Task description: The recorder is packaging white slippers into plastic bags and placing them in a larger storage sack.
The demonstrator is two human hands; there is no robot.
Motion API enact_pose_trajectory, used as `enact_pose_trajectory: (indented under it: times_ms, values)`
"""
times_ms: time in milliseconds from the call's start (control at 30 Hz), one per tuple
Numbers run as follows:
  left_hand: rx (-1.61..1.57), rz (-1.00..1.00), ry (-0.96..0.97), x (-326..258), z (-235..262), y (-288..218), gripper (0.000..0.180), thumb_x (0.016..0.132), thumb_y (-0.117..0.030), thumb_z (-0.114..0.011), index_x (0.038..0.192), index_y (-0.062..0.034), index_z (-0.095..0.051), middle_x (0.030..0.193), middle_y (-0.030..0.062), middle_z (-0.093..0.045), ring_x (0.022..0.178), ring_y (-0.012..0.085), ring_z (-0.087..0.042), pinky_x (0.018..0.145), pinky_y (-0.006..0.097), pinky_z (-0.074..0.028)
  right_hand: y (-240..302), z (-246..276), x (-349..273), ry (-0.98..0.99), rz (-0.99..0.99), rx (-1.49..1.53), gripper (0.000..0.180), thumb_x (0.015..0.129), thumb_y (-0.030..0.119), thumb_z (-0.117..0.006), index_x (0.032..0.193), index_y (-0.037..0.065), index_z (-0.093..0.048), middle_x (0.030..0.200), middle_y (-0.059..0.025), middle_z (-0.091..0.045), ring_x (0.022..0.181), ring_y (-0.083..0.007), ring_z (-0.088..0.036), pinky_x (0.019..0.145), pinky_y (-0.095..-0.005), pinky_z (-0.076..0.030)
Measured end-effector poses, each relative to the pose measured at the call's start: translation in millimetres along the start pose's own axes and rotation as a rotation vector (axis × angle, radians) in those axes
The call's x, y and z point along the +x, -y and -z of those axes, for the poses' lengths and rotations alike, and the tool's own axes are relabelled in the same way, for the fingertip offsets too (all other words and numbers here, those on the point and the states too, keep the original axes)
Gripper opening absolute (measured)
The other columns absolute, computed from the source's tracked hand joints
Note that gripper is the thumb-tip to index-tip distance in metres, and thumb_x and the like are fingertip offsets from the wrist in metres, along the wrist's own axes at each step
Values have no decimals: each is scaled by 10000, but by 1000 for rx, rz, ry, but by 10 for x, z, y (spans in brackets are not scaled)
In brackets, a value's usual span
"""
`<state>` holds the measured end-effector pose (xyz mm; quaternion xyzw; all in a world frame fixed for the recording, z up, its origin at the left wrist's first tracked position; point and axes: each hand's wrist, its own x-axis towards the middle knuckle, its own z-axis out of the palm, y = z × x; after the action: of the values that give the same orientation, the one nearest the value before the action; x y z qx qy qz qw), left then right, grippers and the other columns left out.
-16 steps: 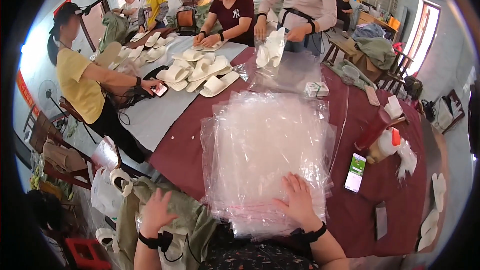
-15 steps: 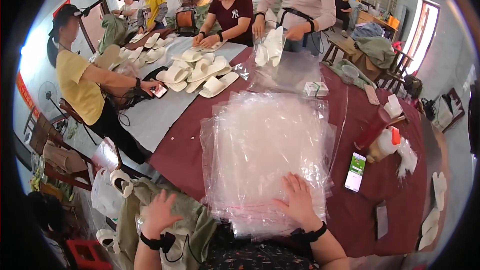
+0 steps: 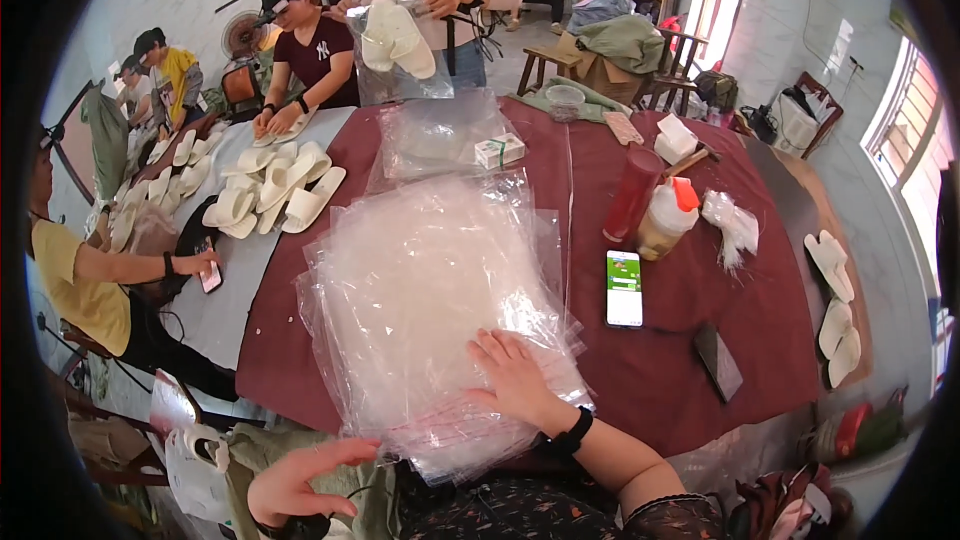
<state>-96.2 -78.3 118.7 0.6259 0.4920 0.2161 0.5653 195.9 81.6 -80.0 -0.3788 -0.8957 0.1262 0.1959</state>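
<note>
A thick stack of see-through plastic bags (image 3: 400, 280) covers the table in front of me, with pinkish seal strips along its near edge. My right hand (image 3: 515, 375) lies open on the near right part of the stack, fingers stretched out. At the near left corner of the bags is my left hand (image 3: 310, 480). Its thumb and fingers are apart with nothing between them, and I cannot tell whether a fingertip touches the plastic. Each of my wrists wears a dark band, the left one mostly hidden at the lower edge.
Across the table, a person holds a bag with white slippers (image 3: 398, 38); more slippers (image 3: 280, 185) are heaped at the left. On the dark red cloth (image 3: 540, 130) stand a jar with a red cap (image 3: 668, 218), a lit phone (image 3: 624, 288), a dark phone (image 3: 718, 362) and a small box (image 3: 498, 150).
The view has swung right, so the table appears further left. My left hand has come lower and nearer the stack's corner. My right hand still rests on the bags.
</note>
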Motion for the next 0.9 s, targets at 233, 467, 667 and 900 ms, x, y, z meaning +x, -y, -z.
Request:
enact_pose_trajectory:
  times_ms: [233, 467, 667, 900]
  values:
    - [-231, -587, -337, 849, 99, -590, 725, 775, -395, -800, 1287, 50, -544, 1327, 200, -564, 1197, 297, -565, 983, 383, -450, -74, 8, -17, -34, -13, -25, 765, 797, 447, -703, 1399, 52, -446, 1468, -159, -398, 1365, -338, -367, 1130, -480, -284]
    - [1008, 240, -429, 1782, 468, 602, 969, 662, -633, -773, 1429, -127, -464, 1485, 308, -355, 1353, 495, -359, 1101, 556, -325, 23, -9, 56, -16, 27, -10, 764, 799, 463, -699, 1393, 46, -460, 1460, -167, -415, 1360, -350, -372, 1123, -480, -296]
    - [957, 364, -355, 2076, 358, 1610, 1261, 501, -669, -843, 1520, -171, -291, 1533, 349, -205, 1323, 668, -231, 1084, 638, -309, -34, 68, 19, 34, 47, 11, 745, 821, 464, -688, 1390, 35, -468, 1452, -185, -433, 1356, -375, -378, 1125, -484, -293]
    - [860, 312, -421, 1889, 318, 1616, 1245, 512, -659, -842, 1514, -163, -294, 1549, 337, -170, 1315, 672, -241, 1072, 622, -342, -13, 541, 403, -104, 24, -21, 725, 840, 417, -704, 1385, 10, -452, 1443, -244, -417, 1340, -414, -384, 1099, -501, -327]
